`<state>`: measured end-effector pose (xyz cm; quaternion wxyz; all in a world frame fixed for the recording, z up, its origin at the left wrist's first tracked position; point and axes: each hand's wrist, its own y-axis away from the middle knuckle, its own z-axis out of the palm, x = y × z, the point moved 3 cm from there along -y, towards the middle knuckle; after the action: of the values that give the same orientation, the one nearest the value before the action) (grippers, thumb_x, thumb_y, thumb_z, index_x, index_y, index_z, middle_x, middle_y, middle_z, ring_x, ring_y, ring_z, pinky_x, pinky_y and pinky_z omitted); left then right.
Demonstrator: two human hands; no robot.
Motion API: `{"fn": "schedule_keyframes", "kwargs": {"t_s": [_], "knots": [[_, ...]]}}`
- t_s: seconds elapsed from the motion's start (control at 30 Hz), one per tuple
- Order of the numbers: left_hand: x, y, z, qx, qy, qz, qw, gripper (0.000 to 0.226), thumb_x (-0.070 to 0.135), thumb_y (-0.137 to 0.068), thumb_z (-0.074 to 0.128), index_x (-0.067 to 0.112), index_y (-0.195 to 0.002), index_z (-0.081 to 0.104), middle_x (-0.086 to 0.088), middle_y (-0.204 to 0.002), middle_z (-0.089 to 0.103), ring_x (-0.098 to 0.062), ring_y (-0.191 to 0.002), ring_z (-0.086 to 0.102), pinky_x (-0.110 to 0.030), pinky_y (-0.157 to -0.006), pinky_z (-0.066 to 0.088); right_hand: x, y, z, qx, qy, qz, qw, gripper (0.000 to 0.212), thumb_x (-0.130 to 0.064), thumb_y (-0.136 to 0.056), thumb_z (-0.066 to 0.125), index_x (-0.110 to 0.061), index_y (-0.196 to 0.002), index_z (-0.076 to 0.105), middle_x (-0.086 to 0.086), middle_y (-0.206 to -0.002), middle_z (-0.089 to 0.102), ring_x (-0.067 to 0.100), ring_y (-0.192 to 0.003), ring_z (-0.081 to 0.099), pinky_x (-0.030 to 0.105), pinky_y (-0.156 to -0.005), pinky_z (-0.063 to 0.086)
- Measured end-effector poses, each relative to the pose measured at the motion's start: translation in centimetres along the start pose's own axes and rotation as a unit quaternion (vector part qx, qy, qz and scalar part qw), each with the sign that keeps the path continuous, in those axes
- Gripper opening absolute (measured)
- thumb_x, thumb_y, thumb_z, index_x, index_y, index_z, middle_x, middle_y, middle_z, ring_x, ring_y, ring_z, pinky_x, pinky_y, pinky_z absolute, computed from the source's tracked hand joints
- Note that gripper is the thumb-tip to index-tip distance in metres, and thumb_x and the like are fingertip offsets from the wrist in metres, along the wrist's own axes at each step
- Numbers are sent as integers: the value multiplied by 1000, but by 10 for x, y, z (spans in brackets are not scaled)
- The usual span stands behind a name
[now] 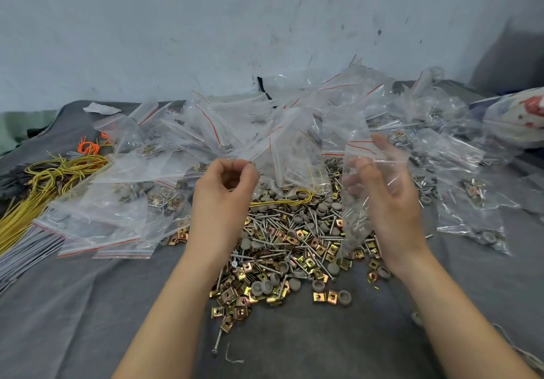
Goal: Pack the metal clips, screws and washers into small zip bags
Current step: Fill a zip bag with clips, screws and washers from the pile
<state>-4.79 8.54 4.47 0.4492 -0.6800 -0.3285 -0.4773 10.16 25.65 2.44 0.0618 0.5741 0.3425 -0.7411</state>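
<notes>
A heap of brass-coloured metal clips (240, 299), long screws (312, 243) and grey round washers (262, 286) lies on the dark cloth in front of me. My right hand (388, 199) holds a clear zip bag (357, 202) with a red seal line; screws show inside its lower part. My left hand (223, 199) hovers above the heap's left side, its fingers curled with thumb and fingertips close together at the corner of another clear bag (282, 149); I cannot tell if it pinches that bag.
Many clear zip bags (117, 202), some filled, lie piled left, behind and right of the heap. Yellow wire ties (44, 184) and orange ones (89, 147) lie at the left, with grey strips (26, 252) below them. A stained wall rises behind.
</notes>
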Motion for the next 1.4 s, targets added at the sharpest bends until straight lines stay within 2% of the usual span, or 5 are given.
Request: {"fn": "schedule_keyframes", "kwargs": {"t_s": [0.4,0.73,0.83,1.07,1.4], "knots": [[12,5,1,8,43,15,999,11,29,-92,64,25,-101,58,-3,-90,72,-22,-86,66,-34,-78,53,2,11,13,-106,160,-69,979,69,-63,-85,62,-54,-146,33,-23,-114,60,5,-103,66,17,-80,53],[51,21,20,-140,-66,173,973,16,23,-95,64,32,-107,70,13,-86,67,1,-78,61,-8,-66,42,12,16,23,-147,208,-77,964,74,-59,-84,63,-55,-149,27,-22,-127,54,4,-117,60,36,-94,55],[51,24,23,-147,-81,170,971,20,30,-96,61,34,-115,65,19,-93,65,1,-88,62,-8,-69,42,11,17,25,-145,216,-89,961,74,-61,-85,62,-52,-150,27,-22,-132,53,-2,-117,59,20,-92,51],[26,10,-1,-97,-121,116,981,17,36,-99,54,36,-113,62,13,-92,69,2,-81,60,-9,-64,43,13,17,24,-145,214,-91,962,71,-59,-86,62,-56,-148,28,-24,-126,54,4,-108,65,37,-89,59],[-31,20,-10,-255,-433,87,860,34,45,-100,44,32,-130,55,11,-129,57,-12,-122,48,-38,-105,39,9,6,10,-87,150,-75,982,66,-59,-85,65,-56,-144,35,-24,-115,61,9,-104,66,34,-85,55]]}}
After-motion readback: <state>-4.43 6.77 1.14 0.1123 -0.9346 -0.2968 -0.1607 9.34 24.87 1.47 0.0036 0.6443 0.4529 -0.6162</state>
